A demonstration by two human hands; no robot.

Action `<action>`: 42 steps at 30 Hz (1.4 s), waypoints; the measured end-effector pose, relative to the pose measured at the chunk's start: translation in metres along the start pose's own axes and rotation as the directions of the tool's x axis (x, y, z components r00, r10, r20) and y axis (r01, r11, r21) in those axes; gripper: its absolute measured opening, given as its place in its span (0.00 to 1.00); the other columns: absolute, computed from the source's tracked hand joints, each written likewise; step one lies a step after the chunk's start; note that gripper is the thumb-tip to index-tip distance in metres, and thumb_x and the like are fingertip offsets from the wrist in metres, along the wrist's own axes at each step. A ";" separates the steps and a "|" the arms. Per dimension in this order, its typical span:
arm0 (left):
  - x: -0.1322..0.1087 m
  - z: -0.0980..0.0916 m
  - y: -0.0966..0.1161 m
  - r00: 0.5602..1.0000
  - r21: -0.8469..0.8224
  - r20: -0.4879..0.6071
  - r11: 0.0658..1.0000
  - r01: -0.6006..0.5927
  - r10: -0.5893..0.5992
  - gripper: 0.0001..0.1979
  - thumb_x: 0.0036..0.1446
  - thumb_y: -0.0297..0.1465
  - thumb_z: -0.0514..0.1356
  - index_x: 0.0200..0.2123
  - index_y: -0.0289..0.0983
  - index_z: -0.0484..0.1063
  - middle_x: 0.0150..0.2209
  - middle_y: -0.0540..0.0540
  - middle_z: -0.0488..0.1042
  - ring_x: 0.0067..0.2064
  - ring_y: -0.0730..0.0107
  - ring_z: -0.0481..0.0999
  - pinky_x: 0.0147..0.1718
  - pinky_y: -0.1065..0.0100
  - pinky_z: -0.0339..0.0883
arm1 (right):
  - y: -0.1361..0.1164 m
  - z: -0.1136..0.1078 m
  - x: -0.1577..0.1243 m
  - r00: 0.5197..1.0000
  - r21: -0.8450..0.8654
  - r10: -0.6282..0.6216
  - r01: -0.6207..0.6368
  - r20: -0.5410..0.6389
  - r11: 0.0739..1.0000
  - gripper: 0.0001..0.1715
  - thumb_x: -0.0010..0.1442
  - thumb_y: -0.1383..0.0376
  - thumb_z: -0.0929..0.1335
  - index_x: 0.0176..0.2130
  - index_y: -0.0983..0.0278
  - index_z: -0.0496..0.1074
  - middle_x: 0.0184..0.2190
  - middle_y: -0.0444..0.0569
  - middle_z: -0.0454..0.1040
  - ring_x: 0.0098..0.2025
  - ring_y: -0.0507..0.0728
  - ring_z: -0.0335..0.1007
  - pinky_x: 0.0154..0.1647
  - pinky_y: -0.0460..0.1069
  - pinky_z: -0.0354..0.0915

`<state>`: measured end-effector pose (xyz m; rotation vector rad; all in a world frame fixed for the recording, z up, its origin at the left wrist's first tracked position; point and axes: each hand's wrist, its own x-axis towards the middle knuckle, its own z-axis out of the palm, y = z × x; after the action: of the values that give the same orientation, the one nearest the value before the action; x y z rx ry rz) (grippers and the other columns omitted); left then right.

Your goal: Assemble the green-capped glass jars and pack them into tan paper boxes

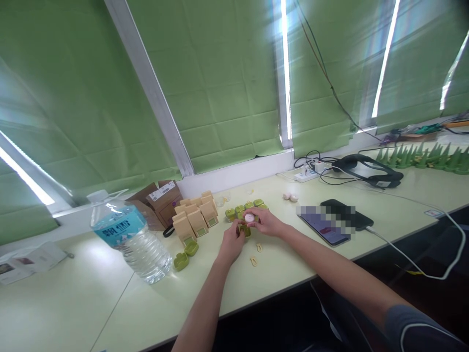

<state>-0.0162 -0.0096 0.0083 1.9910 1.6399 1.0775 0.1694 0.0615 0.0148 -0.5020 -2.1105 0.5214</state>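
My left hand (232, 240) is closed on a small green case (245, 230) held just above the pale table (91, 293). My right hand (264, 221) pinches a small white round piece (249, 217) right over that case. Behind my hands sits a cluster of several more green cases (245, 209). Two open green cases (186, 254) lie to the left, near a group of small tan boxes (194, 215). Two small yellowish loops (255, 255) rest on the table in front of my hands.
A large water bottle (129, 237) lies at the left, with brown cartons (159, 200) behind it. Two phones (335, 221) with a white cable lie at the right. A power strip (311, 172), a black headset (366, 168) and green spiky toys (428, 157) sit along the window sill.
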 end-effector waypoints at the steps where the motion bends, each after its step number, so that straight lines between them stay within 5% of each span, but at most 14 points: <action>1: 0.000 0.000 0.000 1.000 0.003 -0.003 1.000 -0.002 0.002 0.11 0.60 0.27 0.53 0.45 0.38 0.71 0.23 0.55 0.65 0.26 0.71 0.65 0.28 0.71 0.54 | -0.001 0.000 0.000 1.000 -0.013 -0.003 0.003 0.011 1.000 0.16 0.62 0.61 0.71 0.49 0.60 0.72 0.46 0.54 0.78 0.47 0.62 0.75 0.46 0.55 0.69; 7: 0.001 0.001 -0.003 1.000 0.014 -0.016 1.000 -0.011 0.011 0.12 0.60 0.26 0.53 0.46 0.38 0.72 0.23 0.54 0.66 0.27 0.71 0.66 0.29 0.71 0.55 | -0.008 -0.002 0.000 0.997 -0.050 -0.023 0.027 0.072 0.998 0.12 0.61 0.66 0.69 0.46 0.60 0.70 0.42 0.51 0.78 0.43 0.60 0.74 0.43 0.53 0.68; 20: 0.002 0.003 -0.006 1.000 0.037 -0.014 0.999 -0.017 0.018 0.12 0.60 0.27 0.53 0.45 0.39 0.72 0.24 0.54 0.66 0.27 0.71 0.65 0.30 0.71 0.54 | -0.010 -0.006 -0.005 0.995 -0.053 -0.046 0.051 0.083 0.997 0.08 0.68 0.61 0.62 0.43 0.61 0.69 0.37 0.51 0.76 0.36 0.59 0.71 0.37 0.52 0.65; 28: 0.001 0.002 -0.004 1.000 0.029 -0.010 0.999 -0.024 0.024 0.11 0.61 0.27 0.53 0.44 0.39 0.71 0.24 0.54 0.67 0.28 0.70 0.67 0.30 0.71 0.56 | -0.004 0.002 0.000 1.000 -0.029 -0.020 0.020 0.004 0.999 0.20 0.61 0.58 0.72 0.51 0.62 0.72 0.49 0.55 0.77 0.50 0.62 0.74 0.45 0.54 0.70; 34: 0.000 0.001 -0.003 1.000 0.037 0.004 0.999 -0.016 0.016 0.12 0.61 0.27 0.53 0.46 0.39 0.71 0.26 0.53 0.70 0.29 0.70 0.68 0.31 0.71 0.57 | -0.002 0.000 -0.001 1.000 -0.008 0.023 -0.023 0.001 1.000 0.23 0.62 0.54 0.71 0.53 0.62 0.75 0.49 0.54 0.79 0.43 0.59 0.76 0.38 0.51 0.71; 42: -0.001 0.000 -0.001 0.999 -0.001 0.007 0.999 -0.034 0.034 0.11 0.64 0.35 0.54 0.45 0.39 0.74 0.28 0.51 0.72 0.29 0.70 0.68 0.32 0.70 0.59 | 0.005 0.002 -0.001 0.989 0.114 0.144 -0.142 -0.012 0.983 0.21 0.60 0.60 0.73 0.53 0.57 0.79 0.34 0.48 0.83 0.29 0.56 0.76 0.34 0.51 0.72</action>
<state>-0.0168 -0.0097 0.0072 2.0267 1.6068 1.0821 0.1689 0.0646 0.0100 -0.5942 -2.0224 0.7115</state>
